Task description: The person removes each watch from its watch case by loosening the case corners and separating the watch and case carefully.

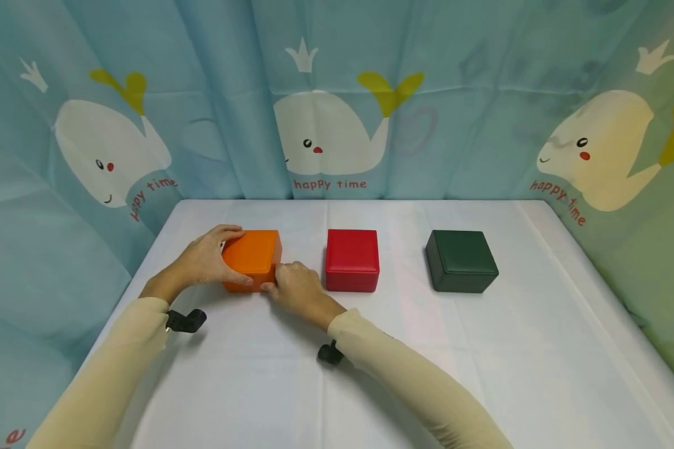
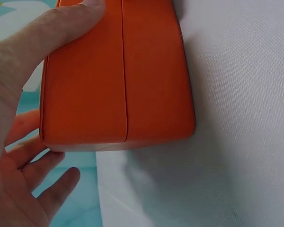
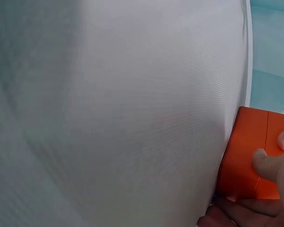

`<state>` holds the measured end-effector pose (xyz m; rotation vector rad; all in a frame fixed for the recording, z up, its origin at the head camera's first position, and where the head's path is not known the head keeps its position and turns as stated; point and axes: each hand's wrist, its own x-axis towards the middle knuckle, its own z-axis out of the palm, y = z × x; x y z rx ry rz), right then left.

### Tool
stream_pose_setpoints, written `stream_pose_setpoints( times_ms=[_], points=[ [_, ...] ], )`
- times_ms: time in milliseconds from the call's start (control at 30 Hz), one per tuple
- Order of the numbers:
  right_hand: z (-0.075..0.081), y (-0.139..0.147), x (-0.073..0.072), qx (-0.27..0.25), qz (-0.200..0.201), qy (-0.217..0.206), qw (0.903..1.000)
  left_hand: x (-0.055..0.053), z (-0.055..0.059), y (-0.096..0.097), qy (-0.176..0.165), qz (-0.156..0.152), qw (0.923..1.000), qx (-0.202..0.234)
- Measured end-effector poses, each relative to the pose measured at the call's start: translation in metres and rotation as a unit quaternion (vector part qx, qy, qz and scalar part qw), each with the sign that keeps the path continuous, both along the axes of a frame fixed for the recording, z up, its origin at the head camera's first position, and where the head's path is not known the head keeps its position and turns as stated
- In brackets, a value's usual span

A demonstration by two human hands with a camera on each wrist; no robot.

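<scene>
An orange box (image 1: 253,251) with its lid closed stands at the left of the table between both hands. My left hand (image 1: 206,257) grips it from the left, thumb across the front face and fingers toward the back. In the left wrist view, a thin seam runs along the front of the orange box (image 2: 154,85). At the front right corner, my right hand (image 1: 302,292) holds the box low, its thumb on the front and its fingers curled at the right side. That right thumb (image 3: 266,164) lies near the seam in the right wrist view.
A red box (image 1: 352,251) sits just right of my right hand, and a dark green box (image 1: 462,252) stands farther right, both closed. All rest on a white-covered table (image 1: 247,386). A blue curtain (image 1: 219,50) with whale prints hangs behind and along the sides.
</scene>
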<state>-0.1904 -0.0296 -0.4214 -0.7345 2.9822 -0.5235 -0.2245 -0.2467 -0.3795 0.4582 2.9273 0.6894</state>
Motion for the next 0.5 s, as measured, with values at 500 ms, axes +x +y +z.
stream_pose_setpoints(
  times_ms=[500],
  points=[
    [-0.0018,-0.0011,0.0007,0.008,-0.020,0.033,0.9992,-0.0093,0.0048,-0.0041,-0.036,0.008,0.9987,0.034]
  ],
)
